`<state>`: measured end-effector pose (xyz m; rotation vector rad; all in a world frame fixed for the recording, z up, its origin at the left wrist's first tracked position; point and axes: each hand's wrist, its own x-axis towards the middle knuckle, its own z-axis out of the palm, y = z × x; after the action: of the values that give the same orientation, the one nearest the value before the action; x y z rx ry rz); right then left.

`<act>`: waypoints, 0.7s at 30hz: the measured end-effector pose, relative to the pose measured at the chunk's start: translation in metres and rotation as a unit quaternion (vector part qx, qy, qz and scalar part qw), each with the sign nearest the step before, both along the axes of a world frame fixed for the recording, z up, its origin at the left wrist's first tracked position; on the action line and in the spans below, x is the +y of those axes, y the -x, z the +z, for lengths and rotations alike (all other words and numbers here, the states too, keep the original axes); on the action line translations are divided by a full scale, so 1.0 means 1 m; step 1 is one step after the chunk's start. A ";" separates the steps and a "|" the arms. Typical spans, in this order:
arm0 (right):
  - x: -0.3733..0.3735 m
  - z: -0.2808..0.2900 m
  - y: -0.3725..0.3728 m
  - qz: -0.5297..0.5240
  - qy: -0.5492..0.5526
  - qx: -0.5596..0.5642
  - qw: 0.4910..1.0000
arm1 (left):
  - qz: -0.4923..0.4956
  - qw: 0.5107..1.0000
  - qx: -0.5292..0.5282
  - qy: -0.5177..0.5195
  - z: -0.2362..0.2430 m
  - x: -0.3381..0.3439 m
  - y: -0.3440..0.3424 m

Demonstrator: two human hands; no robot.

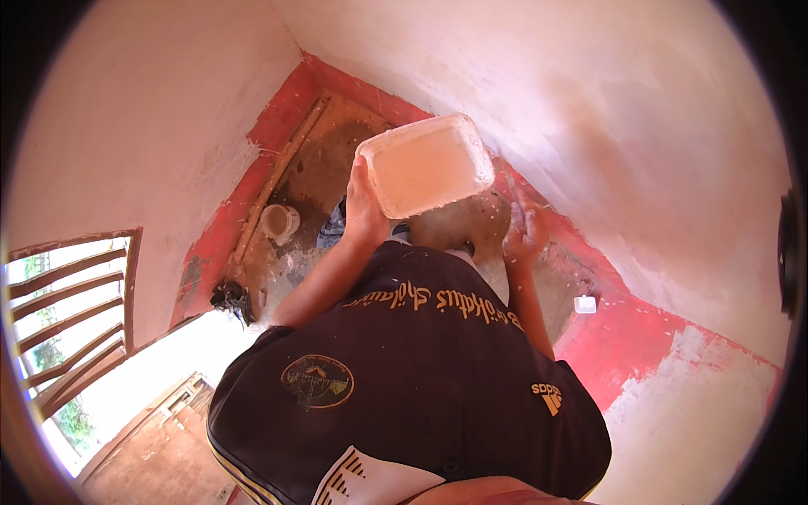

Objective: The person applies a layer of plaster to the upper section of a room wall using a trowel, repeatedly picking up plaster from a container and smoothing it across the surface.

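Observation:
My left hand (364, 202) grips the left end of a shallow rectangular plastic container (429, 164), whitish and crusted round its rim, with a pale peach-tinted inside. My right hand (523, 227) is just beyond the container's right side, its fingers closed on a thin stick-like tool (513, 189) whose end is hard to make out against the wall. Below the container, my feet and a bluish-grey cloth or trouser leg (331, 227) show on the stained floor (328, 147).
Walls (606, 101) with red lower bands (215, 244) meet in a corner ahead. A white bucket (279, 222) and long plank (268, 198) lie at left, near a dark bundle (231, 299). A small white object (585, 305) is at right. A barred window (67, 282) is at far left.

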<state>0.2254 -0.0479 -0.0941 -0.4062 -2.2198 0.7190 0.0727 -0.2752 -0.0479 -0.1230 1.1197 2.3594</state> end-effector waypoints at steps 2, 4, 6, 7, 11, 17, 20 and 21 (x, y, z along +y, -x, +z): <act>-0.006 0.013 0.004 -0.019 0.012 -0.013 1.000 | 0.001 1.000 0.013 0.001 0.002 -0.006 0.004; -0.019 0.030 0.015 -0.012 0.071 0.071 0.995 | 0.003 1.000 0.025 0.003 0.003 -0.012 0.008; -0.027 0.045 0.020 0.028 0.032 0.057 0.997 | 0.007 0.998 0.057 0.004 0.002 -0.017 0.012; -0.030 0.049 0.022 0.068 -0.006 0.042 0.997 | 0.009 0.998 0.058 0.002 0.003 -0.018 0.013; -0.029 0.028 0.025 0.078 -0.041 0.028 0.996 | 0.004 0.999 0.041 -0.023 0.010 -0.021 0.021; -0.022 0.003 0.017 0.028 0.021 -0.017 0.999 | 0.034 0.999 0.010 -0.003 0.013 -0.027 0.015; -0.018 0.018 0.026 -0.006 0.129 -0.012 0.992 | 0.040 0.999 0.014 -0.004 0.011 -0.028 0.025; -0.022 0.049 0.043 0.022 0.134 0.019 0.991 | 0.046 0.998 0.038 0.006 0.011 -0.027 0.033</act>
<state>0.1820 -0.0703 -0.0453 -0.4721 -2.1071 1.0450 0.0400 -0.3025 -0.0364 -0.0923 1.1874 2.4572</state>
